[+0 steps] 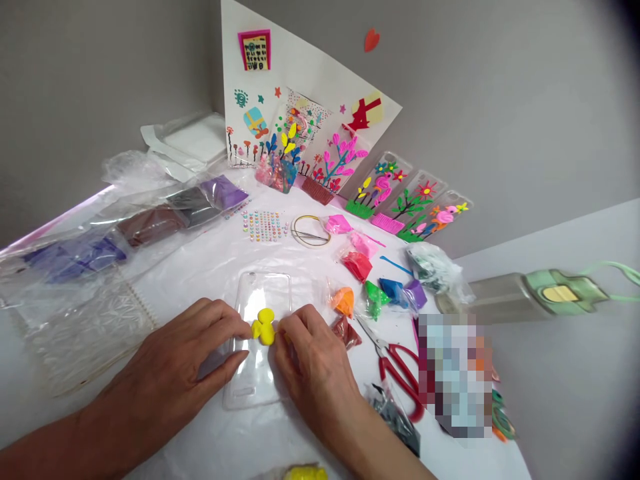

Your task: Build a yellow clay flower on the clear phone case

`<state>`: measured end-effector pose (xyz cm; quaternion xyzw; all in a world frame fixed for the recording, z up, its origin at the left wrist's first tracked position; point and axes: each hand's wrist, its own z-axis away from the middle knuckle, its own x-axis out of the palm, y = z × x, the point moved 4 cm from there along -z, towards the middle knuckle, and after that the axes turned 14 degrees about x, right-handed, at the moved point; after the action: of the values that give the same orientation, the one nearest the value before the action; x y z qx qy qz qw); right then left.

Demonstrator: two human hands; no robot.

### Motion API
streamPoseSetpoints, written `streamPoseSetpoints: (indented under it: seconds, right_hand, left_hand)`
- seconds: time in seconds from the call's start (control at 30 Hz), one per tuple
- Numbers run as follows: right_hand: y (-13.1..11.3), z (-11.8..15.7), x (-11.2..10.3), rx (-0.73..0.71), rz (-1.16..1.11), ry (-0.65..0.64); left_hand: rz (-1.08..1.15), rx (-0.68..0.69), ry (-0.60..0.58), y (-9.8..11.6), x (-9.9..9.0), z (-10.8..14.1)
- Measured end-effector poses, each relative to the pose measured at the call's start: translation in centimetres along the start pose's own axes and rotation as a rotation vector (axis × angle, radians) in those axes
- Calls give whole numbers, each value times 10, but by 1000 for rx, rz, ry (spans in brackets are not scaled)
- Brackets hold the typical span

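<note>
A clear phone case [250, 387] lies flat on the white table covering in front of me. On it sits a small yellow clay figure [267, 320], with a round upper blob, a larger lower blob and a small piece at its left side. My left hand [195, 347] reaches in from the left, its index fingertip at that small side piece and its thumb held apart. From the right, my right hand [315, 353] has its fingers pinched together against the figure's right edge. Whatever lies between those fingertips is mostly hidden.
Bagged clay, such as an orange packet [343, 301], lies right of the case beside red-handled scissors [400, 373]. A bottle [515, 297] lies farther right. Decorated phone cases [383, 187] lean on the wall. Plastic bags [150, 223] cover the left side.
</note>
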<state>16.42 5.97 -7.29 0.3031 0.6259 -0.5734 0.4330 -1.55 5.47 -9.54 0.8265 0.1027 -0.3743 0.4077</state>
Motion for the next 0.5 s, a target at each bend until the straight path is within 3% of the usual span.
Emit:
streamPoseSetpoints:
  seconds: [0.1, 0.27, 0.5]
  right_hand:
    - [6, -1, -5, 42, -130, -10]
    - [20, -5, -12, 242, -345, -17]
    - [1, 7, -17, -5, 113, -44]
  left_hand:
    - [-2, -4, 6, 0, -1, 0]
    - [0, -7, -15, -1, 0, 1]
    - [18, -16, -29, 0, 1, 2]
